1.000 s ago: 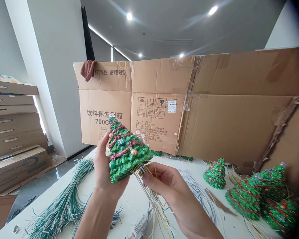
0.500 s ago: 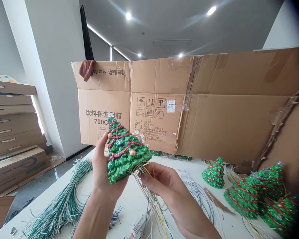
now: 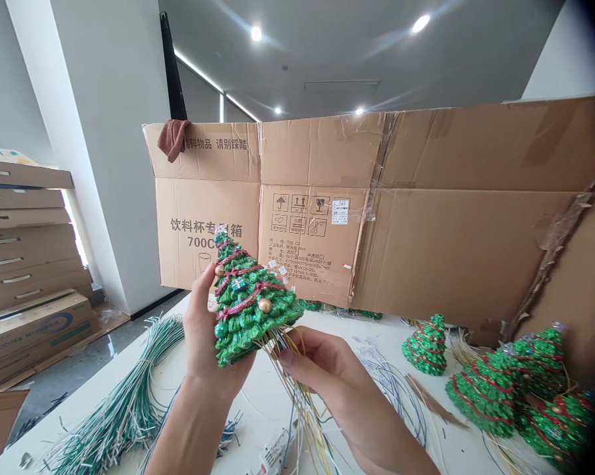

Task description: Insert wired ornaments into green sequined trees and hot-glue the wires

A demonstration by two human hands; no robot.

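Barely anything has moved since the earlier frame: both hands are pretty much where they were, with just a tiny shift of the right thumb. Going left to right, stacked cardboard boxes (image 3: 28, 231) sit at the far left, then a big green-and-white wire bundle (image 3: 134, 389) lies on the white table (image 3: 258, 432). Next up, the left hand (image 3: 212, 340) is clamped around a glittery green tree (image 3: 250, 303), thumb up along its left side, palm down by the base. So the tree's held up off the table, tilted, tip toward upper left, red garland and gold balls showing. Thin wires (image 3: 302, 402) hang out of its base, and a white gadget (image 3: 276, 452), cut off by the bottom edge, lies near them. Right hand (image 3: 332, 366) has thumb and fingertips pinched together on those wires, close under the base. Past it, one small tree (image 3: 426, 346) stands alone, with a cluster of trees (image 3: 488, 396) further right. Tall cardboard panel (image 3: 456, 251) behind.
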